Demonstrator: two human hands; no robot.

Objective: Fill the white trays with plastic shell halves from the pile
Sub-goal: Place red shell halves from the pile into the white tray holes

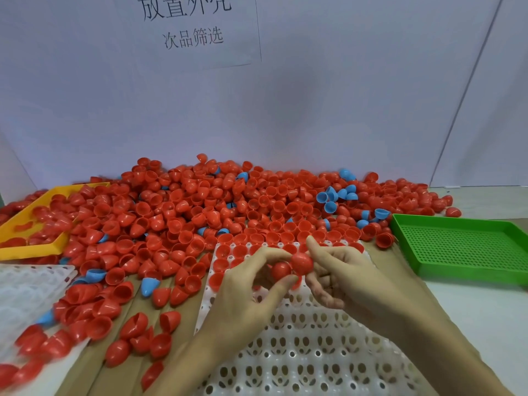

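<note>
Risk first: two red shells, one pinched by the left hand and one at the right hand, are touching each other above the tray. If they are nested or stuck, pulling them apart could fling one loose, and a round shell would likely roll off among the loose ones on the board. Judged risk only.

Second risk: a shell set dome-up or tilted would not seat in its cup and might block the neighbour. Which way these two face is hard to tell; both show rounded backs to the camera.

Third: blue shells are mixed through the pile. Grabbing blind could bring one in. Whether blue counts as reject, cannot tell.

Hands: left thumb and fingers curl round its shell in a pinch. Right thumb stands up behind the other shell, fingers curled beneath it; grip looks light.

Position: both held shells hang over the far part of the tray, just near of the few cups already holding red. Most nearer cups stand open. Pile lies just beyond the tray's far edge, spilling onto it. Second white tray at left, partly covered by shells. Yellow tray far left, green tray right.
</note>
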